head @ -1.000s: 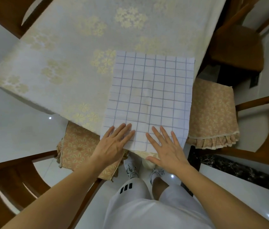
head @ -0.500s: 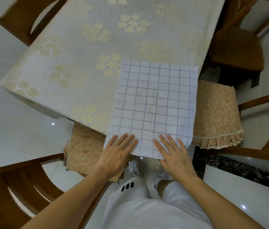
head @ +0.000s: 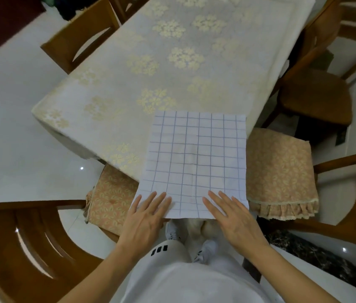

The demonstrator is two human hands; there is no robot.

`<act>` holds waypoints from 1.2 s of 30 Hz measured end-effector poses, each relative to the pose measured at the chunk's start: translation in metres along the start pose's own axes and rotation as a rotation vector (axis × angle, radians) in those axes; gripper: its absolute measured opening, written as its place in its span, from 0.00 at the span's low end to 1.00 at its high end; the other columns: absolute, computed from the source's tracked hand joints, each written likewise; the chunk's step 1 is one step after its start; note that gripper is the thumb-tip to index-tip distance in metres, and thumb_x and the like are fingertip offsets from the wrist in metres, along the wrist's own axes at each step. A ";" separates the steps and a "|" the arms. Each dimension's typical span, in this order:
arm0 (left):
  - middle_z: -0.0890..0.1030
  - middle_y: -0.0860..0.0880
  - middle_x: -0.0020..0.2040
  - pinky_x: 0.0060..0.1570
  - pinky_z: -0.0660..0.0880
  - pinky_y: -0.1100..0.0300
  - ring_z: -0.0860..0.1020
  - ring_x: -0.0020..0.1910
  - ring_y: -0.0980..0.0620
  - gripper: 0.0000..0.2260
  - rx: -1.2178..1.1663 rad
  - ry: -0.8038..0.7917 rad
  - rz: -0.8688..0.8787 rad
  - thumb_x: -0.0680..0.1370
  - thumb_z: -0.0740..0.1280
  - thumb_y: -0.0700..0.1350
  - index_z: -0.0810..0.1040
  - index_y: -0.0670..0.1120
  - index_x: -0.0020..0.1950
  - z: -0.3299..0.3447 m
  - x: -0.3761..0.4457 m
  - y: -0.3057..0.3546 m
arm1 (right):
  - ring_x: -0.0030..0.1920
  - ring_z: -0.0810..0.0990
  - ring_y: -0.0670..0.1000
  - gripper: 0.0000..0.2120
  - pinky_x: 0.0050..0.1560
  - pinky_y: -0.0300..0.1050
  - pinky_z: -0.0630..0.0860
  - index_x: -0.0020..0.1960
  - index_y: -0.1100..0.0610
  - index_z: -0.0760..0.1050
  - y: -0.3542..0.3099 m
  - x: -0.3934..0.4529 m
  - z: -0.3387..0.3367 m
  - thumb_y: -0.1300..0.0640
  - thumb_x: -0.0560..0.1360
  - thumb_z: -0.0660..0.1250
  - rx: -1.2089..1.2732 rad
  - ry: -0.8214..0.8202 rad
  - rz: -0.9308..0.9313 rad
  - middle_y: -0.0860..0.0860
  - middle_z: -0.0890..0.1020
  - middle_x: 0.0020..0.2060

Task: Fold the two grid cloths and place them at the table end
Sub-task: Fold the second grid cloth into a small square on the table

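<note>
Grid cloth lying flat at the near corner of the table, its lower edge hanging a little past the table edge. Left hand and right hand pressing on that near edge with straight, spread fingers, gripping nothing. Probably thin, light and soft, easy to wrinkle or slide on the smooth tablecloth; best pinched at the two near corners. Cushioned chairs close on both sides; only one grid cloth visible.

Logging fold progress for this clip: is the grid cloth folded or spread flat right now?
Spread flat. The grid cloth lies as one smooth sheet at the table's near end, no turned-over edge, both hands pressing it flat-fingered.
</note>
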State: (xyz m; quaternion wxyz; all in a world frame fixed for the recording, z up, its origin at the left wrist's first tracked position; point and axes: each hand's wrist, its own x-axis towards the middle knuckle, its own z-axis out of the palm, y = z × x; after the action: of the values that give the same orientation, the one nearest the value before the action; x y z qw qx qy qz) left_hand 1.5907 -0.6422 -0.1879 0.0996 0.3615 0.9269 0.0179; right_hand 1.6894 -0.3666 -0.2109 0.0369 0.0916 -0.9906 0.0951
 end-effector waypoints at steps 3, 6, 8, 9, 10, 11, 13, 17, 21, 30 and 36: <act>0.70 0.49 0.75 0.73 0.56 0.43 0.66 0.75 0.46 0.26 0.015 0.055 -0.036 0.78 0.64 0.46 0.66 0.49 0.77 -0.015 0.012 0.011 | 0.70 0.73 0.60 0.38 0.66 0.60 0.74 0.75 0.55 0.69 0.019 0.013 -0.014 0.71 0.67 0.72 -0.021 0.062 -0.028 0.57 0.72 0.73; 0.73 0.47 0.73 0.72 0.55 0.41 0.68 0.74 0.44 0.24 0.058 0.119 -0.062 0.79 0.54 0.45 0.68 0.47 0.76 -0.034 0.034 0.015 | 0.68 0.76 0.61 0.21 0.61 0.58 0.78 0.72 0.55 0.73 0.041 0.035 -0.022 0.61 0.79 0.65 -0.052 0.141 -0.018 0.58 0.74 0.70; 0.73 0.46 0.73 0.72 0.53 0.40 0.68 0.74 0.43 0.25 0.080 0.142 -0.080 0.78 0.53 0.43 0.68 0.46 0.76 -0.043 0.054 0.012 | 0.66 0.77 0.62 0.18 0.58 0.58 0.79 0.70 0.56 0.74 0.060 0.056 -0.025 0.56 0.82 0.61 -0.069 0.184 0.004 0.59 0.75 0.70; 0.72 0.46 0.73 0.73 0.52 0.39 0.67 0.74 0.43 0.25 0.089 0.146 -0.081 0.78 0.54 0.42 0.67 0.46 0.76 -0.046 0.067 0.009 | 0.66 0.77 0.62 0.17 0.58 0.58 0.79 0.69 0.56 0.75 0.068 0.067 -0.027 0.55 0.82 0.61 -0.082 0.191 0.011 0.59 0.75 0.70; 0.72 0.46 0.73 0.73 0.52 0.39 0.67 0.75 0.43 0.26 0.099 0.150 -0.076 0.77 0.55 0.41 0.66 0.47 0.76 -0.048 0.081 0.004 | 0.66 0.77 0.62 0.16 0.59 0.59 0.79 0.68 0.56 0.76 0.076 0.077 -0.029 0.55 0.81 0.62 -0.095 0.197 0.014 0.59 0.76 0.69; 0.73 0.46 0.73 0.73 0.52 0.39 0.68 0.74 0.43 0.26 0.111 0.158 -0.068 0.77 0.56 0.40 0.67 0.47 0.76 -0.050 0.095 -0.001 | 0.66 0.77 0.63 0.15 0.59 0.59 0.79 0.65 0.57 0.78 0.084 0.087 -0.030 0.56 0.80 0.64 -0.105 0.196 0.019 0.59 0.76 0.68; 0.76 0.46 0.70 0.74 0.53 0.39 0.71 0.72 0.43 0.24 0.128 0.175 -0.045 0.78 0.56 0.39 0.69 0.46 0.75 -0.053 0.125 -0.013 | 0.65 0.78 0.63 0.12 0.60 0.60 0.78 0.59 0.58 0.81 0.097 0.108 -0.033 0.57 0.76 0.71 -0.102 0.170 0.038 0.59 0.78 0.67; 0.77 0.47 0.69 0.73 0.61 0.38 0.73 0.70 0.43 0.19 0.107 0.146 0.002 0.81 0.62 0.42 0.71 0.48 0.73 -0.058 0.182 -0.035 | 0.66 0.77 0.61 0.04 0.64 0.60 0.75 0.47 0.56 0.82 0.108 0.143 -0.030 0.56 0.76 0.72 -0.016 0.133 0.105 0.57 0.79 0.66; 0.78 0.48 0.68 0.71 0.65 0.39 0.75 0.69 0.44 0.18 0.102 0.107 0.057 0.82 0.61 0.45 0.73 0.48 0.72 -0.054 0.228 -0.056 | 0.66 0.78 0.57 0.05 0.64 0.61 0.75 0.43 0.55 0.81 0.116 0.167 -0.021 0.58 0.71 0.77 0.067 0.097 0.150 0.54 0.80 0.65; 0.77 0.45 0.69 0.70 0.65 0.37 0.75 0.68 0.41 0.22 0.124 0.026 0.124 0.77 0.68 0.43 0.73 0.47 0.72 -0.035 0.306 -0.092 | 0.67 0.76 0.57 0.08 0.70 0.60 0.68 0.44 0.55 0.80 0.159 0.229 0.021 0.65 0.70 0.76 -0.039 0.049 0.309 0.55 0.80 0.64; 0.74 0.45 0.72 0.73 0.60 0.35 0.72 0.71 0.42 0.21 0.122 0.031 0.018 0.80 0.62 0.43 0.69 0.47 0.74 -0.029 0.352 -0.100 | 0.65 0.78 0.59 0.11 0.72 0.58 0.60 0.46 0.56 0.80 0.193 0.268 0.041 0.66 0.68 0.77 -0.045 0.045 0.349 0.57 0.81 0.62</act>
State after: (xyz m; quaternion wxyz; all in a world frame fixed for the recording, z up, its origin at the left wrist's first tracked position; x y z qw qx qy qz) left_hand 1.2657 -0.4776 -0.2307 0.0626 0.3748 0.9244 -0.0320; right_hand 1.3881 -0.2352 -0.2615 0.0439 -0.0849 -0.9922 0.0800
